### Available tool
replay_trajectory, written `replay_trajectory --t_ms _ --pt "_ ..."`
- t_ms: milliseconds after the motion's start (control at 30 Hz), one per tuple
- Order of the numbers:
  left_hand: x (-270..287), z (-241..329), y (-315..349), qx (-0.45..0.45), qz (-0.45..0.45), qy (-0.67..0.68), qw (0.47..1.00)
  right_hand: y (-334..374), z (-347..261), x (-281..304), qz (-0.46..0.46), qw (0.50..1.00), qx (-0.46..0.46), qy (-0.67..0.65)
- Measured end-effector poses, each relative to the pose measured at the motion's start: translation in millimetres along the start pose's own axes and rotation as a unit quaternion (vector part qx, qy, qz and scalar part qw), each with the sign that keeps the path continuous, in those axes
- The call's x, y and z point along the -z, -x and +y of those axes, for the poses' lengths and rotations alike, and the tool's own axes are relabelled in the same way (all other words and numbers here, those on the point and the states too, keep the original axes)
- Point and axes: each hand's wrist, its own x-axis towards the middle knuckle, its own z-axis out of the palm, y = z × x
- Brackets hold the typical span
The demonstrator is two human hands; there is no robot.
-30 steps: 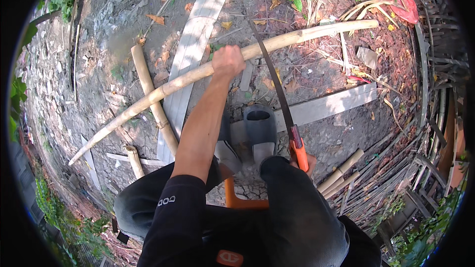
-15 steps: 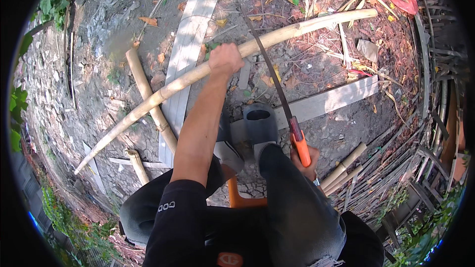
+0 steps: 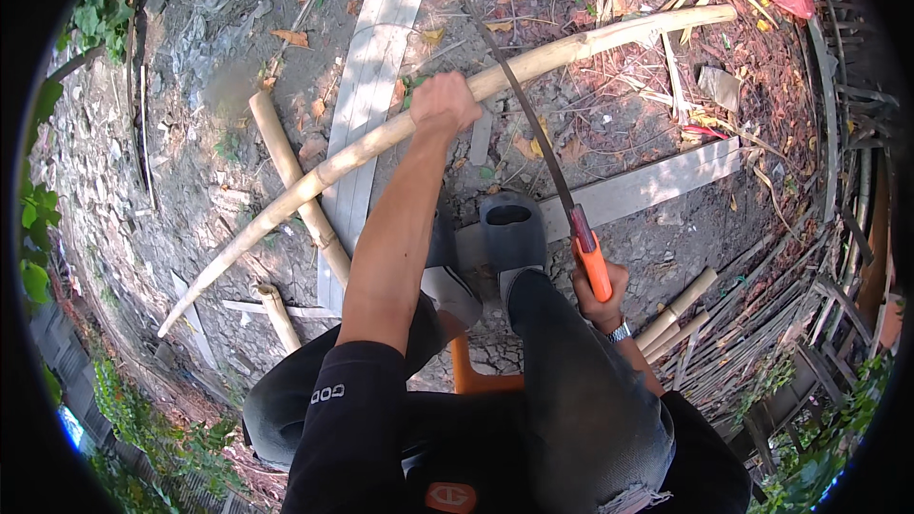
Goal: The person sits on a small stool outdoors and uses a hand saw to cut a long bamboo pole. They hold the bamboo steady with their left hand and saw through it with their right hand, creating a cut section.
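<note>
A long, pale bamboo pole (image 3: 609, 36) slants across the ground in front of me, its near end low on the left and its far end at the upper right. My left hand (image 3: 445, 103) is wrapped round the pole near its middle. In my right hand (image 3: 600, 297) is the orange handle of a hand saw (image 3: 545, 138), just right of my knee. The dark blade reaches up across the pole, a little right of my left hand. Whether its teeth sit in a cut cannot be made out.
A shorter bamboo piece (image 3: 278, 138) lies under the pole's left part. Pale flat boards (image 3: 381, 48) lie beyond and beside my grey slippers (image 3: 512, 228). Cut bamboo lengths (image 3: 678, 309) and a heap of thin sticks lie at the right. An orange stool (image 3: 476, 378) is beneath me.
My right hand and the saw handle have moved slightly forward and right, so more of the wrist with its watch shows. The left hand keeps its grip; the whole view has shifted slightly.
</note>
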Motion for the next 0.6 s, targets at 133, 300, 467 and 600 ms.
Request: replay_trajectory --t_ms 133,300,467,600 --pt "-8.1 7.9 6.6 -0.003 -0.015 0.016 1.000 32.6 -3.4 27.6 -0.035 0.998 -0.039 0.045" --pt "-14.0 -31.7 -15.5 -0.017 0.022 -0.020 0.999 21.1 -13.7 4.1 0.007 0.993 -0.061 -0.101" --pt "-20.8 -57.5 26.0 -0.043 0.091 0.024 0.995 32.8 -14.7 19.9 0.018 0.988 -0.087 -0.130" --pt "-20.8 -128.6 72.6 0.055 0.161 -0.005 0.985 24.2 8.9 23.6 0.064 0.981 -0.099 -0.153"
